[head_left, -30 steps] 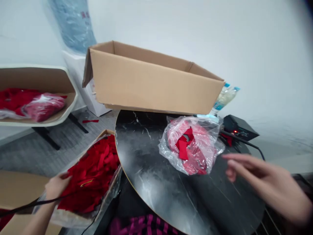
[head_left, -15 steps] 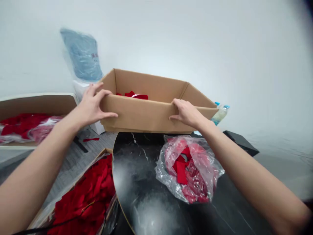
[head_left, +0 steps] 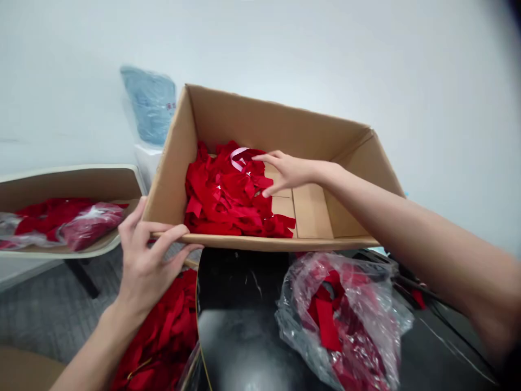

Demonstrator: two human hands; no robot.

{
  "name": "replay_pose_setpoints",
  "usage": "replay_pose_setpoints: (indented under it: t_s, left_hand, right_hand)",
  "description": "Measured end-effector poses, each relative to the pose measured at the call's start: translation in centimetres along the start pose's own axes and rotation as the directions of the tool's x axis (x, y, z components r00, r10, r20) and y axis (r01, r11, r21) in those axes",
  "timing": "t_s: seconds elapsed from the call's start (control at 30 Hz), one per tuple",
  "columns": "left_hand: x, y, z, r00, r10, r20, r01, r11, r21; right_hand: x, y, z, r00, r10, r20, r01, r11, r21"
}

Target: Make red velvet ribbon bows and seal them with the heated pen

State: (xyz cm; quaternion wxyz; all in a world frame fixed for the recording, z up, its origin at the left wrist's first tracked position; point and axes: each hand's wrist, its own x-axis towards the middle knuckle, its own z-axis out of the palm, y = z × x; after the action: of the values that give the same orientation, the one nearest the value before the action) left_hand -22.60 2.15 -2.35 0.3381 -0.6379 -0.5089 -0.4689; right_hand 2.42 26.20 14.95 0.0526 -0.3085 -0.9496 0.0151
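A big open cardboard box (head_left: pixel 252 241) stands tilted at the far edge of a round black table (head_left: pixel 240 304). A heap of red cloth pieces (head_left: pixel 228 195) fills its left half. My left hand (head_left: pixel 146 260) grips the near left corner of the box rim, fingers wrapped over the edge. My right hand (head_left: pixel 285 171) reaches inside the box with fingers spread, its fingertips on the red pieces beside a pink loop (head_left: pixel 238 157). It holds nothing that I can see.
A clear plastic bag (head_left: pixel 345 315) of red pieces lies on the table near my right arm. Below the table's left edge is another box of red cloth (head_left: pixel 163 336). A tray (head_left: pixel 77 187) with red bags stands at left, black cables (head_left: pixel 415 288) at right.
The box has been pulled closer and tilted toward me, showing its contents. My right hand left the rim and went inside; my left hand shifted down to the near corner.
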Motion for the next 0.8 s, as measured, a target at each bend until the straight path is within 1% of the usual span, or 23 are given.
replay_pose_setpoints:
  t_s: [0.07, 0.1, 0.13, 0.17, 0.23, 0.3, 0.4, 0.5, 0.6, 0.7, 0.8]
  left_hand:
    - [-0.5, 0.1, -0.1, 1.000, 0.017, -0.008, -0.017, 1.000, -0.008]
    - [-0.7, 0.1, -0.1, 1.000, 0.026, -0.009, -0.026, 1.000, -0.011]
    - [-0.8, 0.2, -0.3, 0.999, 0.033, -0.016, -0.033, 0.999, -0.015]
    - [-0.9, 0.2, -0.4, 0.999, 0.037, -0.016, -0.037, 0.999, -0.018]
    - [-0.9, 0.4, -0.5, 0.999, 0.040, -0.016, -0.041, 0.999, -0.028]
    - [-0.6, 0.5, -0.5, 0.999, 0.044, -0.025, -0.044, 0.998, -0.038]
    - [0.2, 0.8, -0.2, 0.998, 0.038, -0.042, -0.040, 0.998, -0.043]
    - [0.7, 1.0, 0.1, 0.998, 0.030, -0.053, -0.032, 0.999, -0.042]
    - [0.7, 1.0, 0.3, 0.998, 0.019, -0.056, -0.021, 0.999, -0.046]
    - [0.4, 0.9, 0.1, 0.998, 0.018, -0.052, -0.021, 0.999, -0.044]
    - [0.2, 1.0, -0.1, 0.999, 0.023, -0.048, -0.025, 0.999, -0.039]
  right_hand:
    - [6.3, 0.0, 0.6, 0.993, 0.110, 0.052, -0.109, 0.994, -0.008]
    - [9.0, -0.3, 1.2, 0.984, 0.161, 0.072, -0.161, 0.987, -0.012]
    - [11.1, -0.7, 1.9, 0.980, 0.171, 0.103, -0.171, 0.985, -0.012]
    - [12.6, -1.3, 2.7, 0.977, 0.168, 0.134, -0.168, 0.986, -0.010]
    - [14.3, -2.9, 4.7, 0.973, 0.113, 0.203, -0.115, 0.993, -0.002]
    - [14.3, -4.8, 7.1, 0.963, 0.069, 0.260, -0.071, 0.997, -0.001]
    - [12.8, -7.6, 10.9, 0.951, 0.036, 0.306, -0.029, 0.999, -0.027]
    - [11.5, -9.1, 13.7, 0.948, 0.021, 0.316, -0.001, 0.998, -0.063]
    - [11.3, -9.3, 14.7, 0.952, 0.035, 0.304, -0.005, 0.995, -0.099]
    - [11.6, -9.1, 14.8, 0.959, 0.043, 0.281, -0.009, 0.993, -0.122]
    - [11.4, -9.0, 14.8, 0.972, 0.022, 0.235, 0.007, 0.992, -0.125]
